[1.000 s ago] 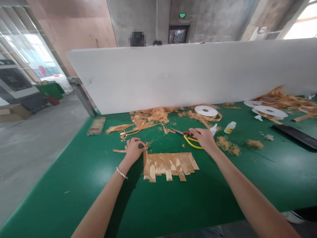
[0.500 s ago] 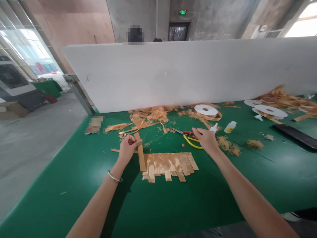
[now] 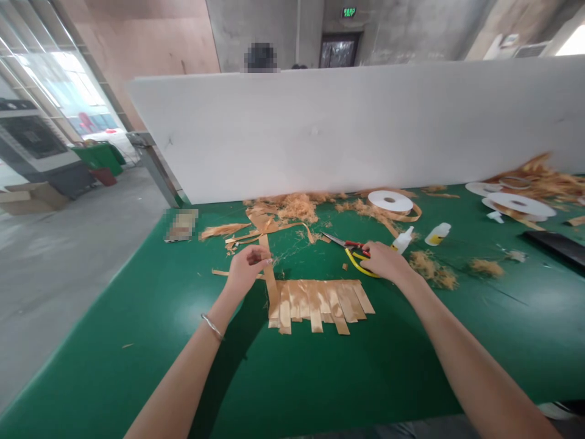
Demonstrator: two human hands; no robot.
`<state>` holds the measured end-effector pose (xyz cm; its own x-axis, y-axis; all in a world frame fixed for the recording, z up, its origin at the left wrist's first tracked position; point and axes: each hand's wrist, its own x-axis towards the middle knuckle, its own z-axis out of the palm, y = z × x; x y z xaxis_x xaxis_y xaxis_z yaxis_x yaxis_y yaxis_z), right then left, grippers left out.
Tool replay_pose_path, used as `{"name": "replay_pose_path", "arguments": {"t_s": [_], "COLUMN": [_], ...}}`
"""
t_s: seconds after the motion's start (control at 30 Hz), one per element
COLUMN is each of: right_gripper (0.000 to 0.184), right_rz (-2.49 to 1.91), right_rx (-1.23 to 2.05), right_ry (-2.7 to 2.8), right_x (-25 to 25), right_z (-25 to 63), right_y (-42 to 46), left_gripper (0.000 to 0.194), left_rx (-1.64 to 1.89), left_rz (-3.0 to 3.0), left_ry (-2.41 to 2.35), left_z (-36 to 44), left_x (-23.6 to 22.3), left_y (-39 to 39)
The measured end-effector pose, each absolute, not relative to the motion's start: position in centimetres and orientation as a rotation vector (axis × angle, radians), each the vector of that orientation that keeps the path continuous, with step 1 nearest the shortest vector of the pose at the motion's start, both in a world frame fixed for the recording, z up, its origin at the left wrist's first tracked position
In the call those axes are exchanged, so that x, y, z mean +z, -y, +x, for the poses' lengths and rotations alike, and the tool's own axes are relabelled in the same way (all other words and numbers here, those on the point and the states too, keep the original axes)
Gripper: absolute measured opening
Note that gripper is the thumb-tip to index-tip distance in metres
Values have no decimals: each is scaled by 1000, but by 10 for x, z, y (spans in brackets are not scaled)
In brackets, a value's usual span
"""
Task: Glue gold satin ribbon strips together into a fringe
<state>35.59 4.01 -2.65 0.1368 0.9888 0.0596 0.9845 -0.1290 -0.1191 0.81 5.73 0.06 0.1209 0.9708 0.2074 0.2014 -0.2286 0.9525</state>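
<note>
My left hand (image 3: 250,266) pinches a tan ribbon strip (image 3: 270,283) between thumb and fingers. The strip stands nearly lengthwise at the left end of a row of overlapping tan ribbon pieces (image 3: 315,299), which lies on the green table. My right hand (image 3: 382,261) has its fingers curled over the handles of a pair of scissors (image 3: 351,247) with red and yellow grips. Their blades point to the far left and still lie at table level. A thin ribbon strip (image 3: 223,272) lies partly behind my left hand.
Two small white bottles (image 3: 404,239) (image 3: 437,234) stand and lean beyond my right hand. Ribbon scraps and frayed fibre (image 3: 297,207) lie along the white partition (image 3: 320,134). White spools (image 3: 390,200) and a black tray-like object (image 3: 555,249) are farther right. The green table (image 3: 342,378) extends toward me.
My right hand has come down onto the scissors' handles, its fingers now curled around them. My left hand still pinches the strip, now lying closer against the row. The view has shifted slightly.
</note>
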Motion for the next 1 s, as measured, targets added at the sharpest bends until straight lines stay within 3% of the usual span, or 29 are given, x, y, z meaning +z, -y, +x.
{"name": "replay_pose_path", "arguments": {"t_s": [0.1, 0.33, 0.73, 1.0], "right_gripper": [27, 28, 29, 44], "right_rz": [-2325, -2254, -1990, -1693], "right_rx": [83, 51, -59, 63], "right_ry": [1919, 1855, 1790, 1848], "right_x": [-26, -31, -40, -16], "right_z": [357, 359, 348, 315], "right_y": [-39, -37, -39, -24], "left_gripper": [18, 32, 33, 26], "left_rx": [1162, 1104, 1084, 1087], "left_rz": [1628, 1737, 1912, 2037], "left_ry": [-1195, -1295, -1253, -1216], "left_z": [7, 4, 2, 7], "left_x": [1, 4, 7, 14], "left_y": [-56, -54, -53, -45]}}
